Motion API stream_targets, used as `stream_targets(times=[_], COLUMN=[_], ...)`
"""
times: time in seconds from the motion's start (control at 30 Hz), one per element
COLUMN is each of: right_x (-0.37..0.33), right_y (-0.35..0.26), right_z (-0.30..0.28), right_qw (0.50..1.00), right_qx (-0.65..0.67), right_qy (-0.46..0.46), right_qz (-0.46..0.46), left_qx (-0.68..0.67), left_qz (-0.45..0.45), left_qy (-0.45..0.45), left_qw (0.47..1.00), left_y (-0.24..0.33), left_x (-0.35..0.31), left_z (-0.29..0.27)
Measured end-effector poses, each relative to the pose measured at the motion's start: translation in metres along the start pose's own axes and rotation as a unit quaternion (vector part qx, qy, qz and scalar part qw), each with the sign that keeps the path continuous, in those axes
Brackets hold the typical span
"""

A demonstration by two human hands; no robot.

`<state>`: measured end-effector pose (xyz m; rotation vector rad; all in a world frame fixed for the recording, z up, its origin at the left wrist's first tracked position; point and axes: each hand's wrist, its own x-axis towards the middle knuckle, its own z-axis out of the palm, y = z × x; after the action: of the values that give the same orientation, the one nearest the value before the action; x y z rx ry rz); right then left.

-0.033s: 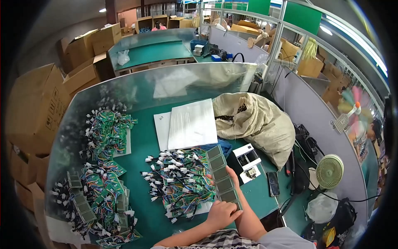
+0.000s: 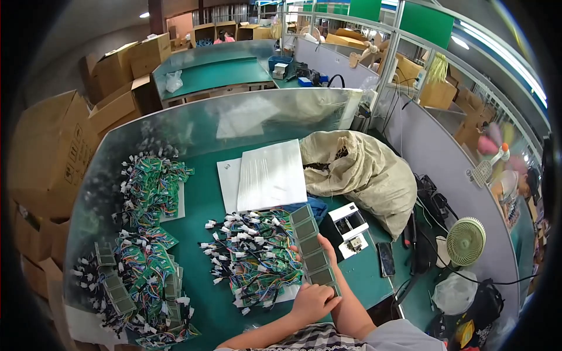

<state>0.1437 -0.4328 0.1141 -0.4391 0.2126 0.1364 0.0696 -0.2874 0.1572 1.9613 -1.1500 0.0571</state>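
Here, both hands share one strip.
Left hand [image 2: 313, 302]: closed on the near end of a strip of small display panels [image 2: 313, 248].
Right hand [image 2: 326, 248]: under the strip's middle, fingers wrapped around its far edge.
Strip: slants up and away from the left hand, over the green table [image 2: 202, 234].
Left of the hands: a heap of wired circuit boards [image 2: 252, 257].
Beyond the strip: a white foam sheet [image 2: 270, 174].
Right of the right hand: a small white tester box [image 2: 349, 227].

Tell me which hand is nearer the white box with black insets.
Right. The right hand sits beside the white box, behind the strip of panels; the left hand grips the strip's near end.
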Motion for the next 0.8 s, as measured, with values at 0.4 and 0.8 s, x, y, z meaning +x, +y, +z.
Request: stream_targets(times=[0.4,0.8], right_x=[0.003,-0.009], right_y=[0.005,0.012], right_z=[-0.007,-0.005], right_qw=[0.999,0.999], right_qx=[-0.023,-0.014], right_qy=[-0.032,0.033], right_qz=[0.03,0.006], left_qx=[-0.119,-0.093], left_qz=[-0.026,-0.016], left_qy=[-0.096,-0.158], left_qw=[0.988,0.983], left_y=[-0.018,-0.017], left_x=[-0.002,0.004], left_z=[-0.005,-0.001])
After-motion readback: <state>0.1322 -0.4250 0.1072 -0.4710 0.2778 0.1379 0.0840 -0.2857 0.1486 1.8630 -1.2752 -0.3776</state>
